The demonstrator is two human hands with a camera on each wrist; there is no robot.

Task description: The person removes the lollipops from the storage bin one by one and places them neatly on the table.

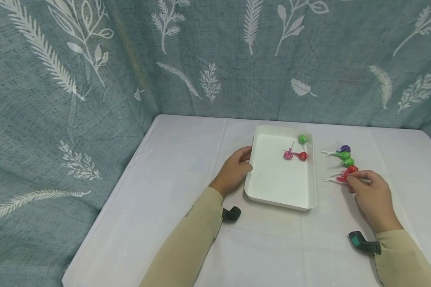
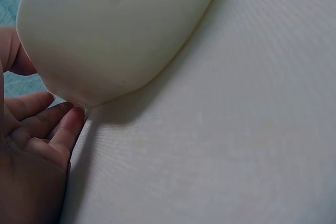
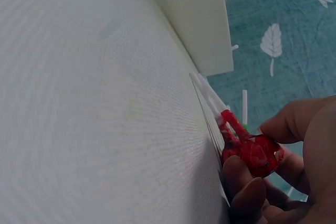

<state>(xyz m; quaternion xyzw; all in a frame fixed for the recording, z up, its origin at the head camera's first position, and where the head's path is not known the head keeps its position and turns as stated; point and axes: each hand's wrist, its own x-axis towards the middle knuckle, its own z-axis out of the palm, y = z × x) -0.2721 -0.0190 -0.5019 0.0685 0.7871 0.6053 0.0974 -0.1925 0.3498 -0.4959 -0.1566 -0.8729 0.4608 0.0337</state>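
Note:
On the table stands a white rectangular tray (image 1: 281, 183), its long side pointing away from me. My left hand (image 1: 233, 169) grips its left wall; in the left wrist view the fingers (image 2: 68, 129) sit at the tray's lower edge. Inside the tray lie a green lollipop (image 1: 302, 139), a pink lollipop (image 1: 288, 154) and a red lollipop (image 1: 303, 156). To the right of the tray, my right hand (image 1: 375, 199) pinches a red lollipop (image 3: 260, 156) by its wrapped head, the white stick pointing towards the tray. Another red lollipop (image 1: 352, 169) lies just beyond the fingertips.
Beyond the red ones, green lollipops (image 1: 347, 162) and a purple lollipop (image 1: 344, 148) lie in a column, sticks pointing left. A white cloth covers the table (image 1: 158, 191). Blue-green curtains (image 1: 230, 79) with white leaf patterns hang behind it and at the left.

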